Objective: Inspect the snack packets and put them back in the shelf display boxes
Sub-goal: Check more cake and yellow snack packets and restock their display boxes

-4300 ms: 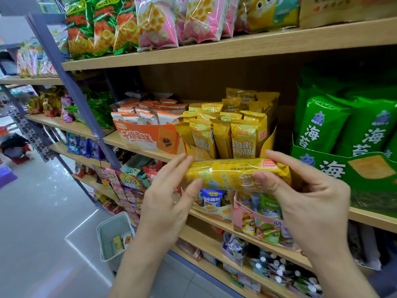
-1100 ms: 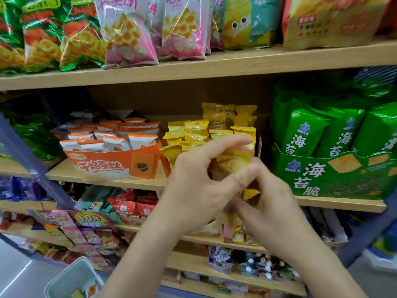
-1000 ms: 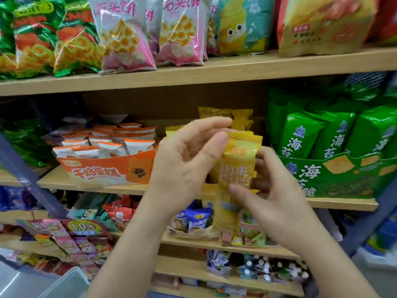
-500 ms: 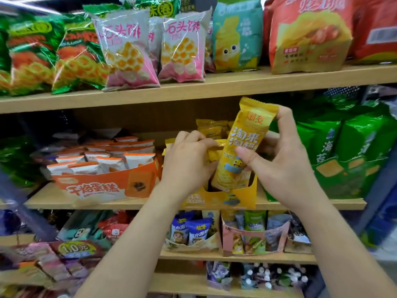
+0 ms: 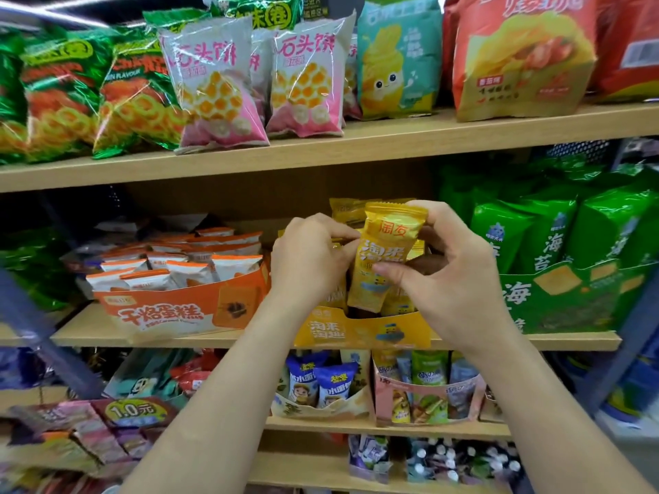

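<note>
Yellow packet (image 5: 383,258) has dropped and straightened since the earlier frame. Its lower end is now inside the yellow display box (image 5: 360,331), at the front edge of the middle shelf (image 5: 178,338). Right hand (image 5: 453,279) pinches its right side; left hand (image 5: 310,265) is curled at its left edge — grip unclear. Orange box (image 5: 167,311) to the left, green box (image 5: 570,301) to the right.

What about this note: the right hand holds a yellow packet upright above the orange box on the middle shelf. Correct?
No, the box is wrong. The head view shows the right hand holding the yellow packet upright above the yellow box on the middle shelf; the orange box stands to its left.
</note>
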